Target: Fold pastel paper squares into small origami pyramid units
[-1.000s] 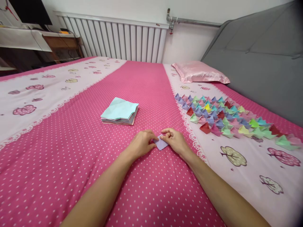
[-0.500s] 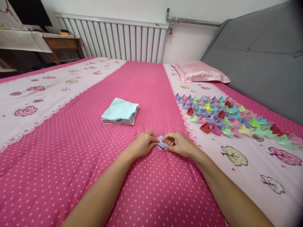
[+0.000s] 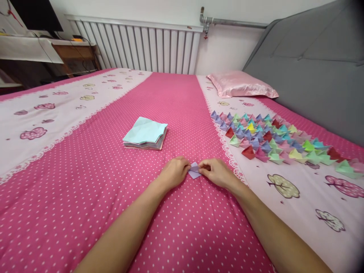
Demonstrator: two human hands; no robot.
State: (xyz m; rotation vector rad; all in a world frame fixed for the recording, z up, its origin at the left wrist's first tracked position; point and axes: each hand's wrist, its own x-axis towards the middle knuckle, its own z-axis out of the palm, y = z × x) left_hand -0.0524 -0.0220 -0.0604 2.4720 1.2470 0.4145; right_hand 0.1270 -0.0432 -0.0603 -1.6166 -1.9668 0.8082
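Note:
A small folded piece of purple paper point(image 3: 194, 171) is held between my two hands, low over the pink dotted bedspread point(image 3: 176, 98). My left hand point(image 3: 175, 171) pinches its left corner between thumb and fingers. At the right corner, my right hand point(image 3: 215, 171) grips the paper with thumb and fingertips, the other fingers curled in. The paper looks like a small diamond with creased layers. Ahead and to the left lies a stack of square paper sheets point(image 3: 145, 131), light blue on top. Rows of small folded paper boats point(image 3: 267, 136) in many colours stand to the right.
A pink satin pillow point(image 3: 241, 84) lies at the back right, against a grey padded headboard point(image 3: 313, 68). Behind the bed are a white radiator point(image 3: 142, 45) and a metal pipe point(image 3: 239, 23). A desk point(image 3: 74, 51) with a black monitor point(image 3: 36, 15) stands at the far left.
My right hand's fingers have closed on the purple paper's right corner, where they were looser over it. The paper now shows a flatter diamond. The view has shifted very slightly.

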